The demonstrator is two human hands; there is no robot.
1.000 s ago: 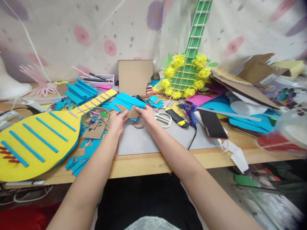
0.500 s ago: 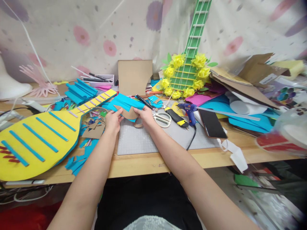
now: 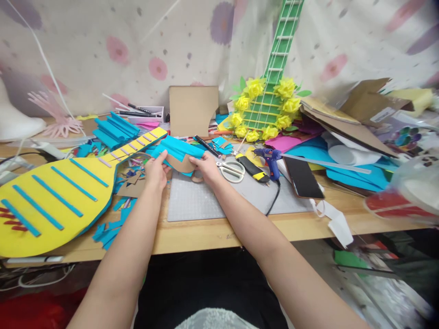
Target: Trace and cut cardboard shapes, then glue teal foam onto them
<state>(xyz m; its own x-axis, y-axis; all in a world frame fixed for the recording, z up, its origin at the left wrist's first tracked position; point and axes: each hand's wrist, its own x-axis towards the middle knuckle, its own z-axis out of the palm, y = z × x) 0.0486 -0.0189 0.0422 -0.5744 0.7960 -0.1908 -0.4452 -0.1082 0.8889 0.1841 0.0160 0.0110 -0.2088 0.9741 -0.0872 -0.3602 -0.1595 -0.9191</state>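
Observation:
A curved brown cardboard piece (image 3: 179, 165) is pinched between my left hand (image 3: 157, 170) and my right hand (image 3: 207, 167), one at each end. Both hands have thumbs on top and fingers partly hidden underneath. Behind and below the cardboard lies folded blue paper (image 3: 180, 146); whether my fingers also grip it I cannot tell. The grey cutting mat (image 3: 195, 205) spreads beneath. Scissors (image 3: 233, 171) with pale handles lie just right of my right hand, beside a black marker (image 3: 206, 146). A yellow paper instrument with blue strips (image 3: 58, 196) lies left of my left hand.
On the mat's right are a yellow-black utility knife (image 3: 253, 168) and a blue glue gun (image 3: 270, 160) with its cord. A phone (image 3: 304, 177) lies beyond them. At the back stands a green instrument with yellow flowers (image 3: 265, 107). Cardboard scraps (image 3: 133, 185) litter the left.
My left hand has shifted slightly left and up along the cardboard piece, which now looks turned a little, its pointed left tip no longer showing. My right hand has barely moved.

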